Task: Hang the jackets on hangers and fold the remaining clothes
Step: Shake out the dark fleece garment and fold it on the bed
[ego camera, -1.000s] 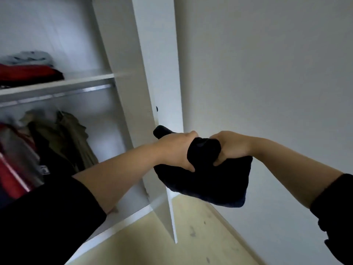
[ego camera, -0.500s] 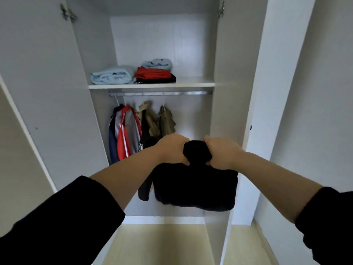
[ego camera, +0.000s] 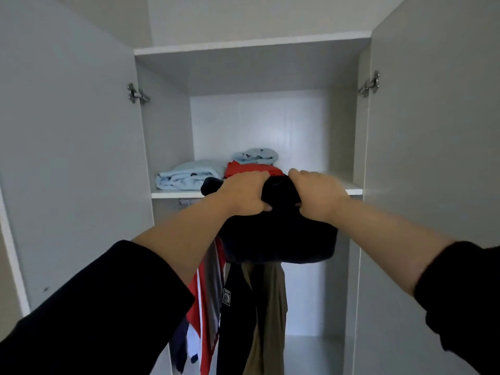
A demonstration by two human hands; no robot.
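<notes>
A folded dark navy garment (ego camera: 278,236) hangs in front of the open wardrobe at shelf height. My left hand (ego camera: 243,193) grips its top left part and my right hand (ego camera: 316,196) grips its top right part, both with fingers curled over the cloth. Just behind it lies the white shelf (ego camera: 173,194). On the shelf lie a folded light blue cloth (ego camera: 186,175), a red folded garment (ego camera: 243,167) and a small light blue folded piece (ego camera: 257,155) on top of the red one. Below the shelf hang several jackets (ego camera: 238,312) in red, grey, black and olive.
The wardrobe's two doors stand open: the left door (ego camera: 70,158) and the right door (ego camera: 433,158), each with a metal hinge. The right half of the shelf (ego camera: 351,189) beside the stack is bare. The hanging rail (ego camera: 186,202) shows just under the shelf.
I have turned from the wall to face the wardrobe and stepped closer. Both hands have lifted the dark garment from waist height up to the shelf's front edge.
</notes>
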